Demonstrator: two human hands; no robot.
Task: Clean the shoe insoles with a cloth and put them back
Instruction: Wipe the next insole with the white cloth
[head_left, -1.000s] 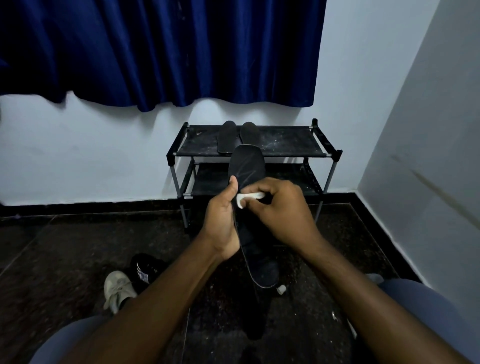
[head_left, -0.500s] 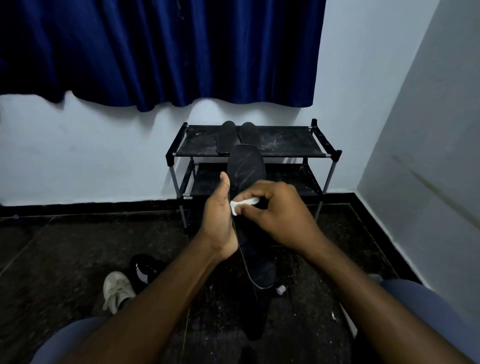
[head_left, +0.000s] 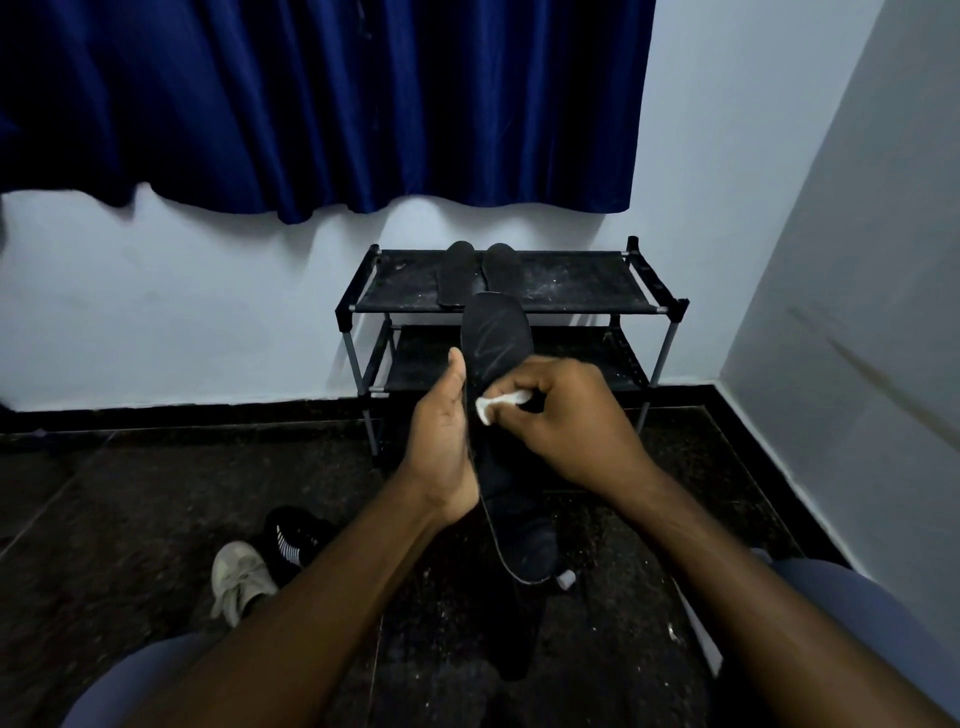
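Head view shows the left hand (head_left: 441, 441) gripping a long black insole (head_left: 496, 332) by its left edge, thumb up along the rim. The insole stands tilted in mid-air between the person's knees, toe end far, heel end near. The right hand (head_left: 571, 421) pinches a small white cloth (head_left: 498, 402) with curled fingers and presses it on the insole's middle. The insole looks thin, light and bendy, so it is probably best held along the edge at mid-length, backed by the palm against the rubbing. On the far side, a black shoe rack (head_left: 571, 283) carries 2 more insoles (head_left: 454, 278) side by side on its top shelf. A black shoe (head_left: 293, 535) and a pale shoe (head_left: 241, 577) lie on the floor at near left; whether either holds an insole cannot be told.
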